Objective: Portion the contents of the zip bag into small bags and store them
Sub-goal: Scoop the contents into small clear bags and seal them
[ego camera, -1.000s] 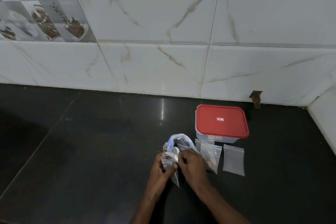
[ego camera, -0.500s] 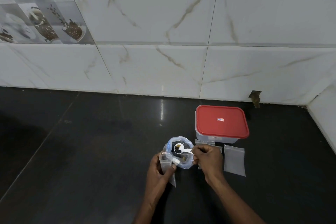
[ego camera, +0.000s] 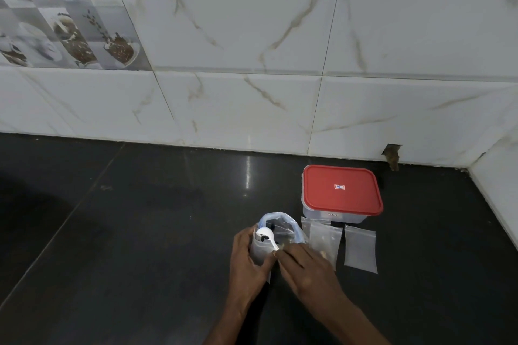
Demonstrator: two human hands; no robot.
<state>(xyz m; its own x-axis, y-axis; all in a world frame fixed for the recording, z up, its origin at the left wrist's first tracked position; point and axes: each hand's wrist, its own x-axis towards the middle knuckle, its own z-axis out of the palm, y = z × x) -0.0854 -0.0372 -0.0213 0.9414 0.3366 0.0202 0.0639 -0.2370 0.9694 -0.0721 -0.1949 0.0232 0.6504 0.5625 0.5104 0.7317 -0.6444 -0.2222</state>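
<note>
on the dark tabletop [ego camera: 140, 232], down and left of the red-lidded container [ego camera: 342, 190]: left hand [ego camera: 246, 258] curled round a small clear bag [ego camera: 259, 255], gripping it upright with the mouth up. at that mouth, white spoon [ego camera: 265, 234], a few dark bits in the bowl, handle slanting down to the right. just behind the spoon, nearer the container, zip bag [ego camera: 288, 223] standing open, blue-edged rim spread wide. below the container's left corner, right hand [ego camera: 305, 266], fingers drawn together, pinching the end of the spoon's handle. directly in front of the container, second small bag [ego camera: 326, 238] with something pale at its lower end, right beside the right hand. just right of it, third small bag [ego camera: 360, 249] lying flat, apart from both hands.
</note>
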